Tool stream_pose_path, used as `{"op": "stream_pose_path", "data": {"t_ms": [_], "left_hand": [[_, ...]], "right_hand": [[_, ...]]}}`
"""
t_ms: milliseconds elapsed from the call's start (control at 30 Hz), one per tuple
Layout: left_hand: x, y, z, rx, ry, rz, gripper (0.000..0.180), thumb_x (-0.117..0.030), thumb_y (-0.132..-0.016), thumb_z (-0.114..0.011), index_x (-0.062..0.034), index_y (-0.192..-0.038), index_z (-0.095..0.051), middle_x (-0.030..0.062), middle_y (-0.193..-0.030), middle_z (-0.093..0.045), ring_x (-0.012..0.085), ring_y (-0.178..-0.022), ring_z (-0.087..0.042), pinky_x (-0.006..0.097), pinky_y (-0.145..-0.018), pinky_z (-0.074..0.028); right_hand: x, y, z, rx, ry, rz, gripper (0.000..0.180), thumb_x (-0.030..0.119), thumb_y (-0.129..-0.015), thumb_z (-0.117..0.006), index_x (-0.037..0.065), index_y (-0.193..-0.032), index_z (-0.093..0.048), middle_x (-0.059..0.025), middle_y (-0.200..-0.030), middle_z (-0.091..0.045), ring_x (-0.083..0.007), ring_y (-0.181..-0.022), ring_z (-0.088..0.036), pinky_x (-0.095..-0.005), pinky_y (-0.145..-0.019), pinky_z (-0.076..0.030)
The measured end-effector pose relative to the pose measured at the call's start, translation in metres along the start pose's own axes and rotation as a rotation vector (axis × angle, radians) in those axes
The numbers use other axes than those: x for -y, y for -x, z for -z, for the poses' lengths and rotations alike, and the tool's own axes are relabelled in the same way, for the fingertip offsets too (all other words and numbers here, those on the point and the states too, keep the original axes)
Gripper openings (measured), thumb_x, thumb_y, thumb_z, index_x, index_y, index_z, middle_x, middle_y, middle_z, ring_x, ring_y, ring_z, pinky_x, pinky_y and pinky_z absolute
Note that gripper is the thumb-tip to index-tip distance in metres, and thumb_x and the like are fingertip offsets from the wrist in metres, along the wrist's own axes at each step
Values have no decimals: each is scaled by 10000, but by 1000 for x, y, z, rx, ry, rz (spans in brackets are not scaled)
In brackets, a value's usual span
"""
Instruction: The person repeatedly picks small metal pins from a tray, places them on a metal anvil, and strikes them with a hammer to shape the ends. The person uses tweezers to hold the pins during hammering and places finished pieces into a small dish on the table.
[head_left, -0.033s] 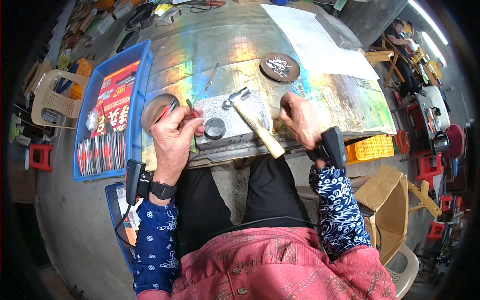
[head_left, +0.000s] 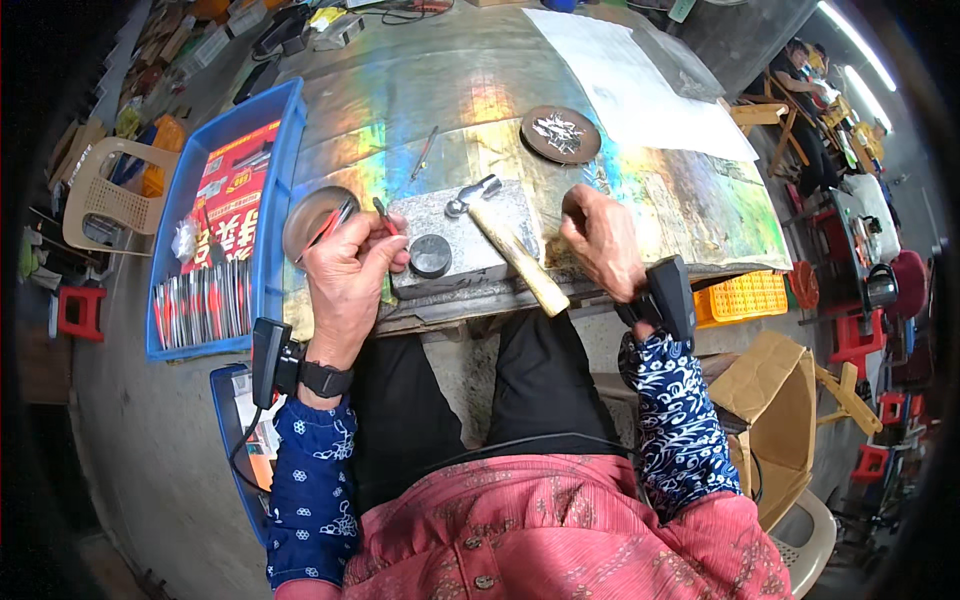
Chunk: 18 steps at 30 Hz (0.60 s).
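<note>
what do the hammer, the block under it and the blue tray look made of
Hammer: head probably metal, with shiny highlights; pale yellowish handle, likely wood. Block: likely stone, matte and grey-speckled. Blue tray: apparently moulded plastic, evenly coloured, slight sheen.

One hammer (head_left: 508, 243), one stone block (head_left: 463, 250), one black disc (head_left: 430, 257), two round dishes (head_left: 574, 156)

Workshop — worn, stained tabletop (head_left: 400, 75) with hammer (head_left: 514, 254) across stone block (head_left: 420, 208), dish (head_left: 591, 146) of bright slivers (head_left: 556, 130); blue crate (head_left: 273, 240) holding rows of thin pieces (head_left: 205, 305); concrete floor (head_left: 125, 420), plastic stool (head_left: 82, 313), tube lights (head_left: 866, 97) — another person (head_left: 797, 75) seated beyond.
</note>
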<state>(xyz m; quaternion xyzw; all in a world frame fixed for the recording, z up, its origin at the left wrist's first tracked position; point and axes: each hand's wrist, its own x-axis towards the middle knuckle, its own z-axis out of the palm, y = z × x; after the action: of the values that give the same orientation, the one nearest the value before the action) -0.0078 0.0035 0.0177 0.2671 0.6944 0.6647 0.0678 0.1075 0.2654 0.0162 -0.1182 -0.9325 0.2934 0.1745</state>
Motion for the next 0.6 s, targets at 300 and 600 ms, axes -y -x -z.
{"op": "stream_pose_path", "data": {"t_ms": [300, 600], "left_hand": [[2, 10, -3, -114, -172, -128, 80, 11, -854, -677, 35, -931, -676, 21, -795, -667, 44, -687, -601, 194, -585, -496], [-30, 35, -7, -36, 506, 185, 151, -29, -914, -628, 46, -1044, -614, 131, -883, -686, 163, -759, -682, 260, -624, -585]], "right_hand": [[36, 24, 6, -119, -334, 90, 69, 10, -864, -589, 8, -933, -585, 8, -731, -531, -47, -642, -473, -213, -591, -419], [88, 49, -6, 25, -611, 139, 99, -21, -855, -604, -27, -947, -639, -32, -825, -585, -74, -723, -549, -217, -628, -446]]}}
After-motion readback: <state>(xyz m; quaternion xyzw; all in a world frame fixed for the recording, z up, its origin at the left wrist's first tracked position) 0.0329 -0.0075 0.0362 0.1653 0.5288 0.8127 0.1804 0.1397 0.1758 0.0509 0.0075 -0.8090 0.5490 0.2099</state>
